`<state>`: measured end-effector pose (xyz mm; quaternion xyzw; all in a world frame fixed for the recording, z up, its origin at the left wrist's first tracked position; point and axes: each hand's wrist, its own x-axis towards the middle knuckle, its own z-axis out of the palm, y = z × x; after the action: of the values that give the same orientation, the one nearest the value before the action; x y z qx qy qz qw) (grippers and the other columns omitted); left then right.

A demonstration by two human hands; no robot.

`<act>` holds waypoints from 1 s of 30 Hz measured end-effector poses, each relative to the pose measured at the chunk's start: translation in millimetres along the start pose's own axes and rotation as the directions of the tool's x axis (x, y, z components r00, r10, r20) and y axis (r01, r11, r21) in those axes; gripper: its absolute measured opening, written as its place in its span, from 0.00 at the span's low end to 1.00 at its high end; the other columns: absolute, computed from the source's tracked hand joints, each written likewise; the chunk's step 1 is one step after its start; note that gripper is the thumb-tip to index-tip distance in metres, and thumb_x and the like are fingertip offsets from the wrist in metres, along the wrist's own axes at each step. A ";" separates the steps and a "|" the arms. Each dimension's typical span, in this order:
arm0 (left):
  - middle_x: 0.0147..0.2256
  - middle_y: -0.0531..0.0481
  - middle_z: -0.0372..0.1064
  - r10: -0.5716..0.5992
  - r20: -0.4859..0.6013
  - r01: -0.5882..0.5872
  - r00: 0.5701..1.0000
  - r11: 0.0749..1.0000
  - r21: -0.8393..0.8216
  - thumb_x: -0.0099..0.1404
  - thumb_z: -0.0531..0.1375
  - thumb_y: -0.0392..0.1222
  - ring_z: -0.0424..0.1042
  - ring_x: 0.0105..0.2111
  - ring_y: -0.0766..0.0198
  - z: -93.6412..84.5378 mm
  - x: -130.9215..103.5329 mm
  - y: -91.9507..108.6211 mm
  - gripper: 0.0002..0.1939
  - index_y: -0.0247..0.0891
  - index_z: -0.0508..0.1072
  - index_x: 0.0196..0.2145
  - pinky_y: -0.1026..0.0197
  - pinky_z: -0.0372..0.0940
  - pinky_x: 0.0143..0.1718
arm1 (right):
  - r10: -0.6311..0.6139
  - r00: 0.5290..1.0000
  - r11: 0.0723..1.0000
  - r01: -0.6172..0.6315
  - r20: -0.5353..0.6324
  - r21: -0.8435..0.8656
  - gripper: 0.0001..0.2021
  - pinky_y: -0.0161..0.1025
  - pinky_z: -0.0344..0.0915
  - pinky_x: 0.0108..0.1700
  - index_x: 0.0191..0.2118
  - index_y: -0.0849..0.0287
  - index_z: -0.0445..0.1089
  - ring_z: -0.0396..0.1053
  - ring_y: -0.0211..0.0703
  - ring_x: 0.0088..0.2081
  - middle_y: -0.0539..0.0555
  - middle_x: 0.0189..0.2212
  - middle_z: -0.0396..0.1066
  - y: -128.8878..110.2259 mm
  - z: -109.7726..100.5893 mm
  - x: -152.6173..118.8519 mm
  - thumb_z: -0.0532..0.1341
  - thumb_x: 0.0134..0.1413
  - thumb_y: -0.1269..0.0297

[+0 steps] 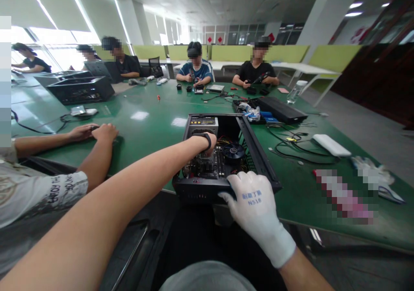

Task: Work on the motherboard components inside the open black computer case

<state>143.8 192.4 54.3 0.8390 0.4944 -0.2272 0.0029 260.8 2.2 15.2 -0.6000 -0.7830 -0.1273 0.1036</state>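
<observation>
An open black computer case (258,153) lies in front of me at the table's near edge, its inside facing up. My left hand (211,142), bare with a black wristband, reaches down into it over the circuit board (207,165). Its fingers are curled downward, and whatever they hold is hidden. My right hand (250,192), in a white glove, grips the near edge of the case, thumb in front and fingers over the rim. Inside the case are a power supply (203,122) at the far left and a round black fan (233,151) right of my left hand.
A person's hands (100,132) rest on the green table (145,127) at my left. Cables (291,146), a white box (331,145), gloves (373,172) and a black case with tools (278,109) lie to the right. Other people sit across the table. A bottle (296,92) stands far right.
</observation>
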 end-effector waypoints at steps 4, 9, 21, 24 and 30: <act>0.44 0.38 0.77 0.020 0.068 -0.022 0.997 0.999 0.023 0.39 0.74 0.44 0.75 0.47 0.47 16.9 15.5 4.1 0.31 0.34 0.81 0.43 0.55 0.68 0.51 | 0.008 1.000 0.999 -0.008 0.012 0.042 0.10 0.44 0.42 0.36 0.36 0.53 0.69 0.60 0.49 0.35 0.53 0.31 0.67 -3.8 -5.3 -18.9 0.64 0.53 0.54; 0.46 0.37 0.76 0.039 0.090 -0.040 0.995 0.999 0.007 0.39 0.75 0.44 0.76 0.45 0.50 36.1 26.2 -0.3 0.37 0.33 0.77 0.49 0.58 0.69 0.48 | 0.004 1.000 0.998 -0.004 0.002 0.063 0.10 0.44 0.41 0.36 0.36 0.53 0.69 0.59 0.49 0.35 0.53 0.31 0.66 -3.9 -5.7 -24.4 0.64 0.53 0.54; 0.47 0.36 0.76 0.019 0.071 -0.021 0.997 0.999 0.035 0.37 0.75 0.46 0.75 0.46 0.50 45.4 36.5 0.0 0.40 0.33 0.77 0.50 0.61 0.70 0.46 | -0.001 1.000 0.998 0.001 -0.006 0.065 0.12 0.43 0.40 0.35 0.36 0.53 0.68 0.57 0.47 0.34 0.52 0.30 0.65 -3.6 -4.9 -22.7 0.65 0.51 0.53; 0.47 0.38 0.76 0.019 0.068 -0.020 0.997 1.000 0.018 0.38 0.75 0.48 0.75 0.46 0.51 46.3 37.7 -2.1 0.40 0.36 0.77 0.51 0.61 0.69 0.47 | 0.000 1.000 0.998 0.000 -0.009 0.069 0.11 0.43 0.40 0.35 0.36 0.53 0.68 0.58 0.48 0.34 0.52 0.30 0.65 -3.4 -4.6 -23.2 0.65 0.51 0.53; 0.46 0.37 0.76 0.005 0.078 -0.007 0.997 1.000 0.021 0.41 0.74 0.49 0.76 0.46 0.50 45.8 38.2 -1.1 0.36 0.34 0.78 0.48 0.58 0.70 0.48 | 0.000 1.000 0.998 0.000 -0.009 0.068 0.10 0.43 0.40 0.35 0.35 0.53 0.68 0.58 0.48 0.34 0.53 0.30 0.66 -3.4 -5.1 -23.0 0.65 0.52 0.54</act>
<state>141.1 214.1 -1.2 0.8309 0.4891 -0.2649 0.0137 263.5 -21.3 12.5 -0.5955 -0.7864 -0.1030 0.1275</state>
